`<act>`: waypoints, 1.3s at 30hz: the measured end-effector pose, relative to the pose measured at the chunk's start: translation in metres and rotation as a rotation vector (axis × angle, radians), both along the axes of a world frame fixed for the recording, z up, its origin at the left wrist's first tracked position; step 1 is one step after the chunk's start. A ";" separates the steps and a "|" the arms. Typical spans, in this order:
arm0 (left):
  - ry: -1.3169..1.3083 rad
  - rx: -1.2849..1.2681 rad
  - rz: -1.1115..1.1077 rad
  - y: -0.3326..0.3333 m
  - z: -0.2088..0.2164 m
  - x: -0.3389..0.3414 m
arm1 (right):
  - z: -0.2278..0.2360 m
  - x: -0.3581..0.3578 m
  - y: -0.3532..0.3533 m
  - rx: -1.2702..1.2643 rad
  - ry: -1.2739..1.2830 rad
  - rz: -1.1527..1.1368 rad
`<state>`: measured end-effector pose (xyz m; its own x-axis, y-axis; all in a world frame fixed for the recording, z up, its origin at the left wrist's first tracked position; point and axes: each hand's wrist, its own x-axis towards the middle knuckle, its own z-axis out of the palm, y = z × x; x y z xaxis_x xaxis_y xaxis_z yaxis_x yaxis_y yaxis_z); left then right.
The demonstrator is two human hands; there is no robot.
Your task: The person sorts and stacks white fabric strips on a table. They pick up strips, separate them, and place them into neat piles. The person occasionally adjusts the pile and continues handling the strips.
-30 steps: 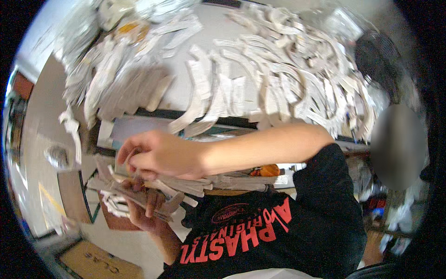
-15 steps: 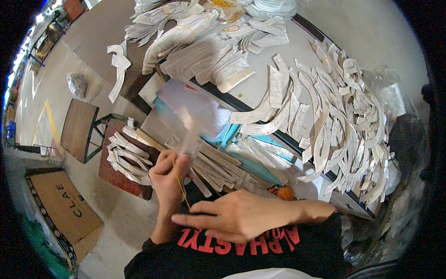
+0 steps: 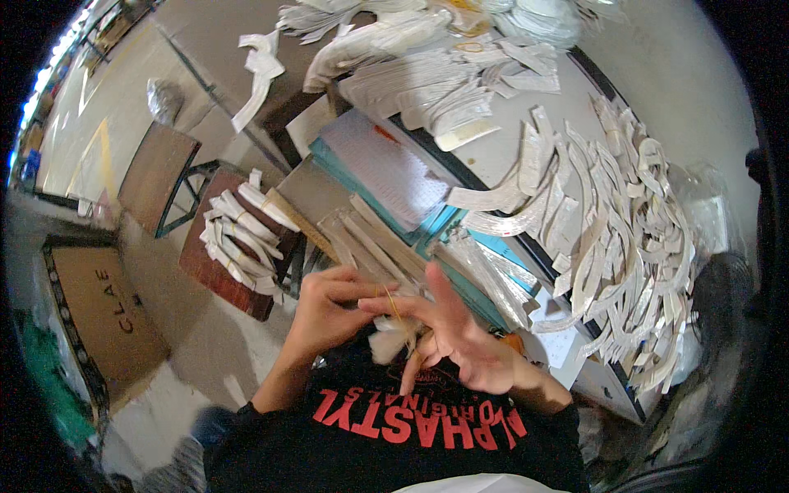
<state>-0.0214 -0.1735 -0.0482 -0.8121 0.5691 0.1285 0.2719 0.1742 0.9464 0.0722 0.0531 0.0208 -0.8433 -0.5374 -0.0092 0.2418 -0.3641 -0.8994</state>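
Head view: yellow band (image 3: 394, 305); long axis steep; top leftward.

The rubber band (image 3: 394, 307) is yellow, and the bundle (image 3: 389, 342) by it is creamy white. The T-shirt (image 3: 329, 460) is black with red lettering. Curved strips (image 3: 625, 238) on the right look off-white to beige; the tabletop (image 3: 493, 166) under them is pale grey with a black edge. White bundles (image 3: 238, 234) show against a reddish-brown stool (image 3: 215, 275). A pale lilac sheet (image 3: 378, 164) with an orange-red patch overlaps teal. The box (image 3: 123, 329) is brown with black print; the floor line (image 3: 103, 156) is yellow.
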 end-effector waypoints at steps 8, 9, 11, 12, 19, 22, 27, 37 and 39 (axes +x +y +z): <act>0.105 -0.056 0.376 0.042 -0.037 -0.003 | -0.039 -0.009 -0.038 0.788 0.599 -0.348; 0.118 -0.055 0.401 0.045 -0.041 -0.005 | -0.045 -0.011 -0.037 0.772 0.590 -0.350; 0.098 -0.099 0.406 0.048 -0.039 -0.004 | -0.050 -0.012 -0.033 0.741 0.571 -0.353; 0.084 -0.110 0.402 0.050 -0.036 -0.003 | -0.045 -0.009 -0.033 0.717 0.494 -0.340; -0.222 0.156 0.405 0.042 -0.045 -0.008 | -0.057 0.000 -0.032 0.985 0.645 -0.418; -0.401 0.259 0.440 0.038 -0.045 -0.011 | -0.075 0.004 -0.027 1.170 0.761 -0.408; -0.785 0.395 0.399 0.031 -0.040 -0.017 | -0.081 0.002 -0.049 1.484 0.808 -0.462; -1.000 0.746 0.396 0.017 -0.047 -0.022 | -0.095 -0.008 -0.056 1.637 0.844 -0.612; -1.023 0.836 0.404 0.017 -0.047 -0.022 | -0.094 -0.010 -0.054 1.657 0.862 -0.671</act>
